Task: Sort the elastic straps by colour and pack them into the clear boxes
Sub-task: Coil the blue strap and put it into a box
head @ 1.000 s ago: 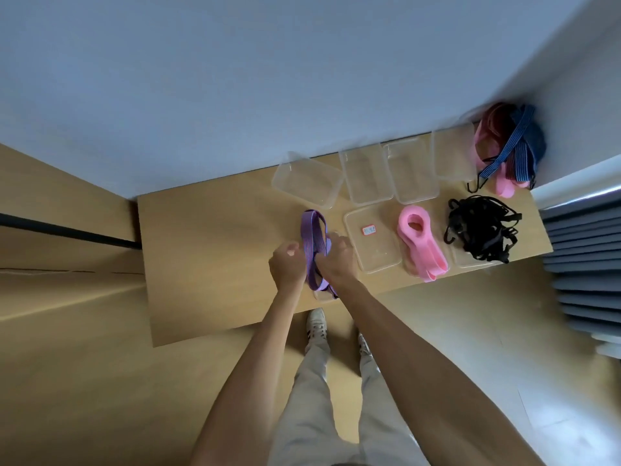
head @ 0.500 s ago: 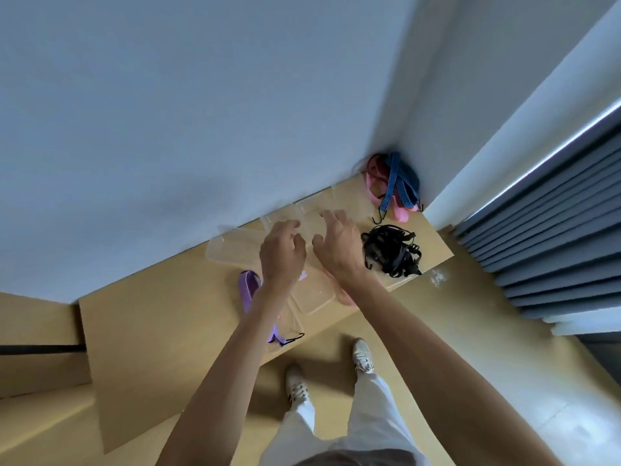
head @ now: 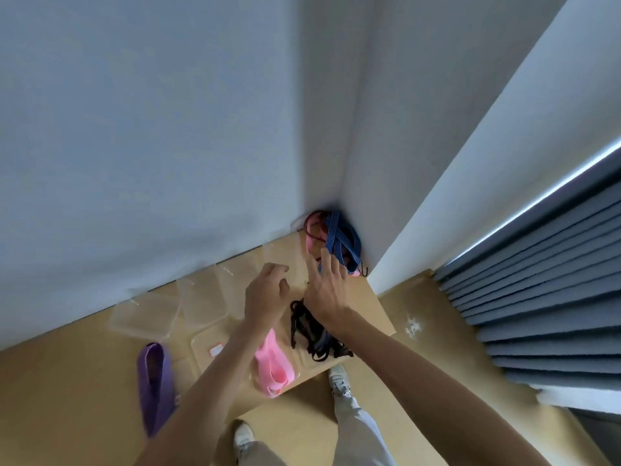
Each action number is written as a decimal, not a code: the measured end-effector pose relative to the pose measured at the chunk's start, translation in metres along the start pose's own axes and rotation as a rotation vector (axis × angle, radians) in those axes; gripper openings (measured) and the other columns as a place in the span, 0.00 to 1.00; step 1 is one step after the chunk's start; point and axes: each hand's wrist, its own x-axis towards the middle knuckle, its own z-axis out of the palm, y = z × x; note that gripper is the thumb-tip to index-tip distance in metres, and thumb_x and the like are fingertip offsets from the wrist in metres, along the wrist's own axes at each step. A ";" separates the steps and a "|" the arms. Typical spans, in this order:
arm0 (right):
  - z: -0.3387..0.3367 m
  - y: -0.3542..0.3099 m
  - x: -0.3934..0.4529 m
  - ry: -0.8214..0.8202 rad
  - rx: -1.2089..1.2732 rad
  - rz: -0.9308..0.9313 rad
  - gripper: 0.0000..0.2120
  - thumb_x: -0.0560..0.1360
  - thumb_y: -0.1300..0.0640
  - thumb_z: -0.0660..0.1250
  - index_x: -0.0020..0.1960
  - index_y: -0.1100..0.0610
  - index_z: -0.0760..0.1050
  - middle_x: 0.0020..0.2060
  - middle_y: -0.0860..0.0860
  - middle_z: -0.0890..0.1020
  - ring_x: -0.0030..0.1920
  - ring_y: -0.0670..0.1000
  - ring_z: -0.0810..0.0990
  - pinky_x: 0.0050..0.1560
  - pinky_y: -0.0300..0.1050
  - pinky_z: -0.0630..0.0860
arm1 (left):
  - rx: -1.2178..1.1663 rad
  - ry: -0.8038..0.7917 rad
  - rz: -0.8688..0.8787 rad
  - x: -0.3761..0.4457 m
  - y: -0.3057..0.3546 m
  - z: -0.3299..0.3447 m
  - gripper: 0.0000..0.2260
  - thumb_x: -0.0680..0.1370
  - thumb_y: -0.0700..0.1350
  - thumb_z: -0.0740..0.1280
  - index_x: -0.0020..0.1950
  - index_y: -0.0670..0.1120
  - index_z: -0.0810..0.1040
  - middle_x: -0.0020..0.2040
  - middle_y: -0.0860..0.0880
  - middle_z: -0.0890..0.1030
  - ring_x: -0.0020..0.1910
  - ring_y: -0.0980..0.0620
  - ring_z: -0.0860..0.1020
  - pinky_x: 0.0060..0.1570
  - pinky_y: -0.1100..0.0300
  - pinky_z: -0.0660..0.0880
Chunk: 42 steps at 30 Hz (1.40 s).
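- Step in hand, as I judge it: fetching the next straps to sort; both hands reach toward the mixed heap of straps [head: 331,237] piled in the far right corner of the desk [head: 373,307], where blue striped, dark red and pink bands lie tangled against the two walls
- The right hand [head: 327,290] is extended with fingers fairly straight, fingertips at or touching the blue striped strap; it grips nothing that I can see; the left hand [head: 265,294] hovers just beside it, fingers loosely curled and empty
- Already laid apart: a purple strap [head: 154,381] at the near left, a folded pink strap [head: 272,364] near the front edge, and a black strap bundle [head: 309,334] partly under the right forearm; the clear boxes [head: 144,317] sit along the back wall, with a lid bearing a red label [head: 215,349] nearer the front
- Next move calls for pinching one colour and lifting it free of the tangle; a hook end [head: 364,270] shows by the heap and could snag
- Room: walls close the heap on two sides, so withdrawal must come toward the person; the desk's right edge is just beside the heap, and the pink strap lies at the front edge
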 end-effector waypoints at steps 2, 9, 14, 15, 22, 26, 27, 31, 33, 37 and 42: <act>0.001 0.024 0.024 -0.068 -0.039 -0.039 0.29 0.69 0.67 0.61 0.70 0.60 0.65 0.68 0.63 0.66 0.62 0.64 0.70 0.61 0.57 0.69 | 0.023 -0.019 -0.035 0.016 0.005 0.018 0.14 0.77 0.34 0.64 0.61 0.42 0.81 0.58 0.48 0.80 0.49 0.47 0.82 0.51 0.54 0.77; 0.021 0.107 0.081 -0.217 -0.086 -0.006 0.19 0.80 0.57 0.59 0.69 0.60 0.64 0.71 0.63 0.63 0.67 0.62 0.67 0.66 0.56 0.71 | 0.065 -0.111 -0.003 0.069 0.020 0.077 0.14 0.75 0.32 0.65 0.57 0.42 0.83 0.54 0.48 0.81 0.45 0.48 0.82 0.47 0.58 0.76; 0.037 0.127 0.103 -0.318 -0.033 0.000 0.25 0.78 0.57 0.63 0.72 0.61 0.62 0.75 0.64 0.55 0.74 0.63 0.60 0.70 0.56 0.69 | 0.084 -0.229 0.025 0.111 0.038 0.108 0.11 0.78 0.43 0.63 0.58 0.47 0.81 0.54 0.50 0.82 0.47 0.47 0.81 0.47 0.53 0.78; 0.040 0.128 0.104 -0.311 0.001 0.020 0.25 0.77 0.57 0.64 0.72 0.61 0.63 0.75 0.64 0.56 0.73 0.63 0.62 0.69 0.56 0.70 | 0.087 -0.261 0.012 0.118 0.041 0.113 0.11 0.79 0.44 0.62 0.59 0.48 0.80 0.56 0.51 0.81 0.48 0.47 0.81 0.47 0.52 0.78; 0.051 0.122 0.114 -0.205 0.214 0.221 0.23 0.74 0.58 0.66 0.68 0.61 0.67 0.67 0.61 0.66 0.56 0.65 0.77 0.50 0.58 0.78 | -0.107 -0.278 -0.139 0.151 0.047 0.138 0.23 0.76 0.34 0.63 0.72 0.40 0.72 0.64 0.42 0.79 0.61 0.41 0.77 0.56 0.49 0.75; 0.048 0.120 0.124 -0.079 0.343 0.303 0.28 0.73 0.62 0.67 0.72 0.62 0.67 0.64 0.61 0.72 0.57 0.64 0.76 0.52 0.58 0.77 | -0.251 -0.244 -0.289 0.166 0.054 0.147 0.17 0.76 0.34 0.68 0.65 0.38 0.77 0.55 0.41 0.83 0.54 0.40 0.80 0.60 0.51 0.74; 0.047 0.119 0.127 -0.048 0.366 0.331 0.27 0.74 0.62 0.66 0.72 0.62 0.67 0.63 0.61 0.74 0.57 0.64 0.77 0.53 0.58 0.77 | -0.281 -0.229 -0.331 0.170 0.055 0.148 0.14 0.76 0.35 0.69 0.62 0.38 0.79 0.52 0.41 0.83 0.51 0.40 0.81 0.60 0.52 0.74; 0.049 0.114 0.135 -0.039 0.417 0.409 0.19 0.74 0.65 0.61 0.65 0.62 0.72 0.58 0.61 0.76 0.59 0.63 0.75 0.55 0.57 0.75 | -0.262 -0.217 -0.340 0.178 0.056 0.149 0.08 0.75 0.35 0.67 0.51 0.41 0.84 0.47 0.45 0.82 0.50 0.44 0.80 0.48 0.49 0.76; 0.052 0.115 0.137 -0.072 0.434 0.395 0.13 0.73 0.66 0.61 0.56 0.63 0.76 0.57 0.60 0.76 0.57 0.62 0.75 0.52 0.54 0.76 | -0.285 -0.216 -0.373 0.183 0.055 0.150 0.06 0.74 0.34 0.67 0.46 0.40 0.84 0.42 0.50 0.79 0.50 0.48 0.77 0.47 0.52 0.76; 0.055 0.122 0.141 -0.068 0.499 0.356 0.10 0.74 0.65 0.63 0.54 0.64 0.78 0.57 0.58 0.78 0.59 0.60 0.75 0.55 0.51 0.73 | -0.482 -0.223 -0.578 0.193 0.055 0.153 0.03 0.73 0.38 0.72 0.41 0.38 0.83 0.34 0.49 0.78 0.40 0.50 0.74 0.44 0.55 0.71; 0.042 0.121 0.147 0.039 0.698 0.454 0.17 0.75 0.68 0.60 0.63 0.63 0.73 0.57 0.59 0.81 0.57 0.61 0.78 0.56 0.51 0.75 | -0.611 -0.132 -0.623 0.197 0.055 0.146 0.09 0.71 0.36 0.74 0.47 0.46 0.81 0.42 0.49 0.82 0.45 0.46 0.81 0.48 0.48 0.78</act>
